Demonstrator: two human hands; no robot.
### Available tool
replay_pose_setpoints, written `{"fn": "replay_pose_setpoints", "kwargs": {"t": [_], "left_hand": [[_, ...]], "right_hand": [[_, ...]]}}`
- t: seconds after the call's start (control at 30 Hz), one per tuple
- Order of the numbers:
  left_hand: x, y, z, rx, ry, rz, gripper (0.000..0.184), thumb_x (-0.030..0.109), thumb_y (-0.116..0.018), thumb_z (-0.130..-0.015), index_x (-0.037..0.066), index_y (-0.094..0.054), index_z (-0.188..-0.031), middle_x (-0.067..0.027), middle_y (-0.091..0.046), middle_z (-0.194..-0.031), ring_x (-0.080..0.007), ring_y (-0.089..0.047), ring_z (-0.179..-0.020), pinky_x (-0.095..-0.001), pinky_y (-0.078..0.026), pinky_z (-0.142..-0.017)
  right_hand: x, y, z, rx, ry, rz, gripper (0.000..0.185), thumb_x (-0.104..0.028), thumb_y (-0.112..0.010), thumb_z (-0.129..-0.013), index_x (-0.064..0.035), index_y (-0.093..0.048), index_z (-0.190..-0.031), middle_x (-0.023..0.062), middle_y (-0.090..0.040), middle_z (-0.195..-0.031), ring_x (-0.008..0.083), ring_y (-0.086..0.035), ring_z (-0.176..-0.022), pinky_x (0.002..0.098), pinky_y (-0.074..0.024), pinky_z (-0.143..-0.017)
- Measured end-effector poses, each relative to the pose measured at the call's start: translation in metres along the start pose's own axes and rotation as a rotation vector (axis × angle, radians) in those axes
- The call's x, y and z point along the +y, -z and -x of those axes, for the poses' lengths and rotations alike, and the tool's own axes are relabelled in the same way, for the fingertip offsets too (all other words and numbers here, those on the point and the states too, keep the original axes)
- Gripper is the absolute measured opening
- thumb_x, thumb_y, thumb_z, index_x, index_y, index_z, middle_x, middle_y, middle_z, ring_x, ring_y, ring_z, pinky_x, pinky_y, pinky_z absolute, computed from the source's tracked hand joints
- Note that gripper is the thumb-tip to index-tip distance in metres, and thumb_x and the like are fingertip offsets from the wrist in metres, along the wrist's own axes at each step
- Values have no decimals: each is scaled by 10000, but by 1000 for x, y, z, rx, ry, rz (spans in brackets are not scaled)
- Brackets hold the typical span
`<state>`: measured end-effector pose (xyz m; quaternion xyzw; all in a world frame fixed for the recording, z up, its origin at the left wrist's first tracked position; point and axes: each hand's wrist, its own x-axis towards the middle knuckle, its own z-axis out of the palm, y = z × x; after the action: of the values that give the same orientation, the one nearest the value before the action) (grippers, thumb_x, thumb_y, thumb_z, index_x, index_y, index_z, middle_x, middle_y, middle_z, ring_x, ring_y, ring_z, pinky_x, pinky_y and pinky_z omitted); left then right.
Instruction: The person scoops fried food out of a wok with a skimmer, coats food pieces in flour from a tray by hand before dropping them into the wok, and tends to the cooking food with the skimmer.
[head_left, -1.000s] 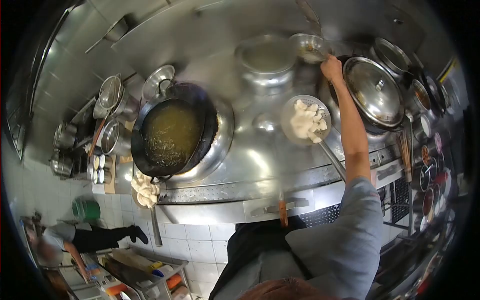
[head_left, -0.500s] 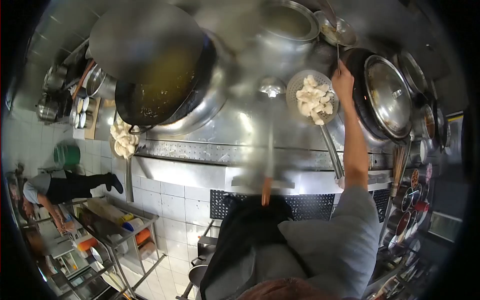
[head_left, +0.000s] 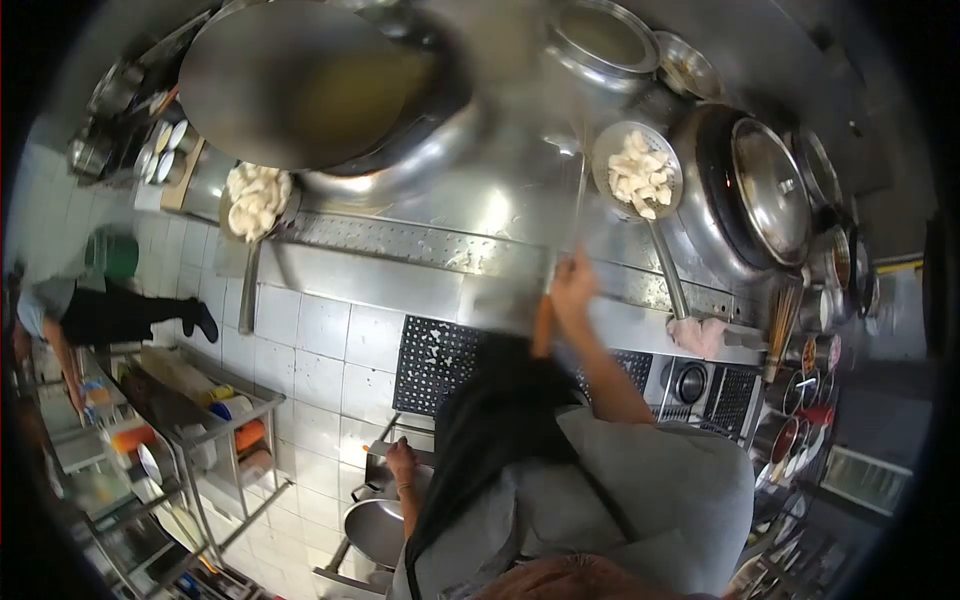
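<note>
My right hand [head_left: 574, 286] is closed and blurred in front of the counter edge. A thin metal utensil [head_left: 582, 185] extends upward from it; its far end is smeared. Beside that hand is an orange-brown wooden handle end [head_left: 543, 326]. A perforated skimmer [head_left: 603, 165] holding pale pieces of food [head_left: 640, 172] lies on the steel counter, and a pink cloth [head_left: 697, 337] sits at its handle's end. Low at my left side, my left hand [head_left: 402, 462] has curled fingers, but what they grip is unclear. Near it is a round metal pan [head_left: 376, 530].
A large wok [head_left: 300, 150] with a blurred disc over it occupies the upper left. Another skimmer [head_left: 246, 236] bears pale food. A lidded pot [head_left: 768, 190] stands right, a metal bowl [head_left: 690, 68] behind. A co-worker [head_left: 110, 315] stands by a steel rack [head_left: 250, 415] at left.
My right hand has come down from the metal bowl toward the front counter edge. My left hand has come into view at lower left. The whole view has shifted, with the counter now higher.
</note>
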<state>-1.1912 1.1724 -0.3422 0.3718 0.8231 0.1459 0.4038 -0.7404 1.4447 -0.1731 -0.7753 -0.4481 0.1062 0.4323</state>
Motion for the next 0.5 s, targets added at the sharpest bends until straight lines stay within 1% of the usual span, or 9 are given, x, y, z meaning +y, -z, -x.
{"fn": "replay_pose_setpoints", "kwargs": {"t": [0.03,0.17,0.23,0.3,0.33,0.37,0.43,0.47,0.5], "left_hand": [[-50,-19,-6,100,-315,-282,259,253,-540,-865,30,-601,-750,-75,-503,-543,-193,-515,-410,-335,-429,-362],[-51,-32,37,-44,-119,37,258,223,-523,-880,38,-627,-735,-99,-566,-593,-222,-541,-416,-363,-445,-404],[-53,-44,50,-106,219,371,258,224,-538,-875,43,-630,-716,-112,-580,-596,-237,-554,-428,-386,-456,-436],[-109,-75,47,71,-375,-269,225,226,-580,-839,48,-632,-713,-134,-580,-580,-275,-589,-485,-420,-485,-513],[-132,-94,45,55,-155,23,224,243,-598,-818,36,-639,-742,-157,-608,-603,-304,-624,-559,-442,-494,-574],[-109,-85,51,15,311,465,277,284,-583,-836,22,-643,-768,-175,-641,-656,-324,-644,-603,-453,-490,-575],[-77,-53,55,145,202,273,388,353,-521,-896,12,-651,-762,-199,-654,-714,-363,-643,-647,-465,-490,-589],[-62,-28,61,124,125,195,385,339,-496,-911,20,-660,-771,-223,-658,-795,-384,-643,-743,-485,-495,-642],[-97,-62,35,258,122,112,363,298,-475,-919,22,-667,-783,-246,-651,-859,-399,-630,-812,-510,-489,-710]], "right_hand": [[-1,2,1,-26,25,54,451,-38,-576,-862,93,-489,-1285,294,-626,-919,418,-627,-797,437,-502,-729],[-10,-3,4,-172,89,190,468,-129,-575,-875,96,-487,-1276,327,-625,-960,449,-632,-847,467,-510,-775],[-7,-9,4,-218,125,303,468,-186,-556,-893,89,-496,-1267,340,-621,-968,453,-634,-861,476,-512,-772],[-29,1,7,-329,241,506,448,-269,-505,-920,59,-544,-1223,324,-633,-968,451,-637,-870,479,-516,-770],[-21,-3,1,-348,207,639,405,-300,-469,-936,20,-621,-1131,274,-660,-914,427,-650,-823,482,-520,-726],[-5,-3,-9,-495,527,834,360,-298,-457,-944,-38,-677,-1063,224,-677,-876,408,-655,-776,479,-520,-685],[54,-21,-40,-450,709,554,308,-298,-456,-945,-140,-704,-1034,152,-688,-839,341,-655,-718,429,-514,-618],[45,-24,-48,-482,745,691,301,-312,-465,-947,-146,-692,-1054,132,-693,-852,314,-661,-731,404,-517,-615],[33,-31,-61,-492,779,733,334,-342,-477,-946,-93,-678,-1044,164,-687,-866,340,-657,-753,422,-517,-626]]}}
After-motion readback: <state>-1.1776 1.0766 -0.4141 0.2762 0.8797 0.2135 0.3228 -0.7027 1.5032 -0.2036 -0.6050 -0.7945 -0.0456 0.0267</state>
